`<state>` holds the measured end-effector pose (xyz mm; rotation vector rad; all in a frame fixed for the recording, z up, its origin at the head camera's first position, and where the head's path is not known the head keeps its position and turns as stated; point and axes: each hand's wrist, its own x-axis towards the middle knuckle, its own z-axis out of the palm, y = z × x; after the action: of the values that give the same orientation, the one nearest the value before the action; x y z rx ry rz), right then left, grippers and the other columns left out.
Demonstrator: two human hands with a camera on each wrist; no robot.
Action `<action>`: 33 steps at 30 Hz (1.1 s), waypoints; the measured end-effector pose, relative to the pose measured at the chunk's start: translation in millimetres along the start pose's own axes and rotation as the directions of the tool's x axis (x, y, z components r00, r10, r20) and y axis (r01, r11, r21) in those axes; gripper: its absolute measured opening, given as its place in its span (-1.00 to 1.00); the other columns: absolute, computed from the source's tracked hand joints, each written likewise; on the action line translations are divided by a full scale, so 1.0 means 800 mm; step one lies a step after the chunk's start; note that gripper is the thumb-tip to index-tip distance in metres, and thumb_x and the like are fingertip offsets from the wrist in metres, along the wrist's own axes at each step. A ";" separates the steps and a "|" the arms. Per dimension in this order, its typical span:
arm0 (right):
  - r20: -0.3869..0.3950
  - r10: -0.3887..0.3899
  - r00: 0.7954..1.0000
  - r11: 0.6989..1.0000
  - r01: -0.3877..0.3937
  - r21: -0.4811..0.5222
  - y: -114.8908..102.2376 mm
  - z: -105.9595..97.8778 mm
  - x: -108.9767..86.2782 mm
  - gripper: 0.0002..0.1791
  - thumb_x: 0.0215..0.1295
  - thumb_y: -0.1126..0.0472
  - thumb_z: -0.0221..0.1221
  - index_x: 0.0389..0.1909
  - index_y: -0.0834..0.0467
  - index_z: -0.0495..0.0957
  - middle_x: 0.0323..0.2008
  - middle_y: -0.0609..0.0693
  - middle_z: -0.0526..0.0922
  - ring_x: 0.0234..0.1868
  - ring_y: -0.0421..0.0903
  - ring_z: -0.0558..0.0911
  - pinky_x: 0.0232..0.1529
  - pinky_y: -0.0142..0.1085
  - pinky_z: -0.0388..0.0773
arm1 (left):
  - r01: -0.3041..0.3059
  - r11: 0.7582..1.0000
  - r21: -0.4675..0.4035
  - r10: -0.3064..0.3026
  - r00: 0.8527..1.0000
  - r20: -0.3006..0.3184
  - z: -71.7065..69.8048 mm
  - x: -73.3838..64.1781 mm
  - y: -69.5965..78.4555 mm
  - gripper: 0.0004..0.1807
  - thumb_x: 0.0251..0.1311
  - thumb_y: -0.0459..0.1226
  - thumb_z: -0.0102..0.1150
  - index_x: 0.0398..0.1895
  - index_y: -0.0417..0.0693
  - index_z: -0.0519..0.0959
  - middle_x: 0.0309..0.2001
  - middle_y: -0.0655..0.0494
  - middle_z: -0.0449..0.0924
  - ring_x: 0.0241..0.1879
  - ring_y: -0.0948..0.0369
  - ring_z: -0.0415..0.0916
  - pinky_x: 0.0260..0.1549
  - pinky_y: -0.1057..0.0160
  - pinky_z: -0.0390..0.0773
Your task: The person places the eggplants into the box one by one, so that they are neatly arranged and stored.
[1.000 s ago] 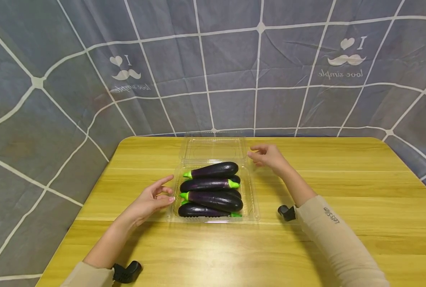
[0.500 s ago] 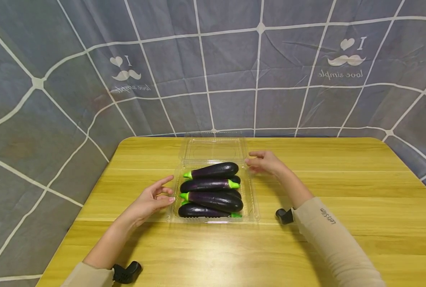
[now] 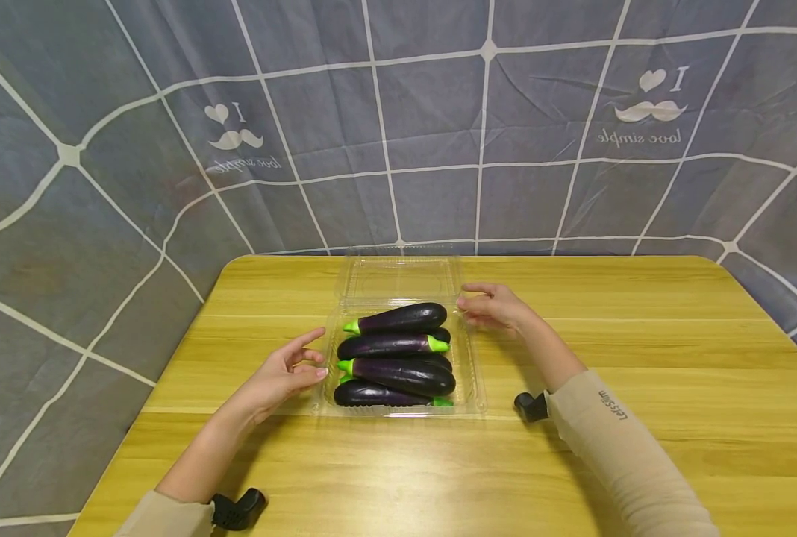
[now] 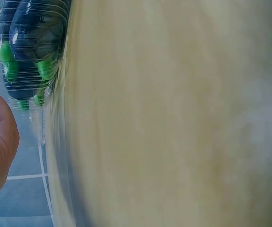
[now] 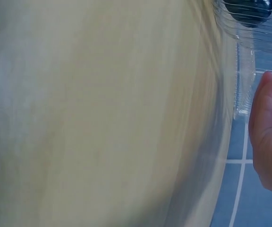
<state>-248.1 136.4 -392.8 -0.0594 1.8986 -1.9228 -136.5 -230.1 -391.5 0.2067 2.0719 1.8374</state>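
Observation:
A clear plastic clamshell box [image 3: 398, 414] lies with its lid [image 3: 401, 280] folded back, away from me. Several glossy dark eggplants [image 3: 401, 375] with bright green stems are piled in its base. On the left, my left hand [image 3: 284, 377] has its fingers spread loosely, the thumb tip right at the box's side wall. My right hand [image 3: 495, 307] is at the far right corner, beside the hinge, with thumb and fingertips at the lid's edge. In the right wrist view, the right hand's fingers [image 5: 267, 106] are gently bent next to the lid.
The box stands on a wood-grain table [image 3: 398, 477], its lid reaching the back edge. A grey curtain [image 3: 432, 127] with white grid lines hangs behind and to the sides. Black wrist cameras [image 3: 237, 509] are worn on both forearms.
My right hand has moved slightly left and toward me, up to the lid's edge near the hinge. The left hand, box and eggplants have stayed in place.

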 end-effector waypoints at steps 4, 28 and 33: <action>0.004 -0.004 1.000 1.000 0.004 0.031 0.001 0.001 0.001 -0.30 0.28 0.40 0.10 0.38 0.35 0.03 -0.39 -0.03 0.63 -0.50 -0.24 0.58 -0.42 -0.47 0.54 | -0.001 1.000 -0.004 0.001 1.000 0.003 0.000 0.000 0.000 -0.20 0.18 -0.42 0.16 0.44 -0.18 -0.02 -0.14 0.03 0.32 -0.36 0.33 0.40 -0.36 0.45 0.47; -0.092 -0.219 0.971 0.975 0.215 -0.052 0.002 0.018 -0.004 -0.57 0.18 0.59 0.06 0.02 0.38 0.13 -0.54 -0.04 0.56 -0.59 -0.16 0.51 -0.53 -0.41 0.48 | 0.005 1.000 -0.005 -0.005 1.000 0.012 0.000 0.002 0.002 -0.19 0.19 -0.42 0.14 0.45 -0.17 -0.04 -0.12 0.01 0.29 -0.34 0.33 0.44 -0.36 0.43 0.46; -0.103 -0.248 0.963 0.965 0.237 -0.112 0.002 0.020 -0.006 -0.66 0.17 0.58 0.09 -0.12 0.38 0.17 -0.53 -0.03 0.53 -0.62 -0.16 0.48 -0.56 -0.41 0.46 | -0.002 1.000 -0.009 0.002 1.000 0.009 0.001 0.001 0.002 -0.19 0.19 -0.42 0.14 0.44 -0.18 -0.04 -0.12 0.02 0.29 -0.35 0.34 0.43 -0.37 0.44 0.46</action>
<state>-237.9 123.3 -392.3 -0.2245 2.1497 -2.0262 -136.9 -229.2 -390.2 0.2144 2.0576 1.8437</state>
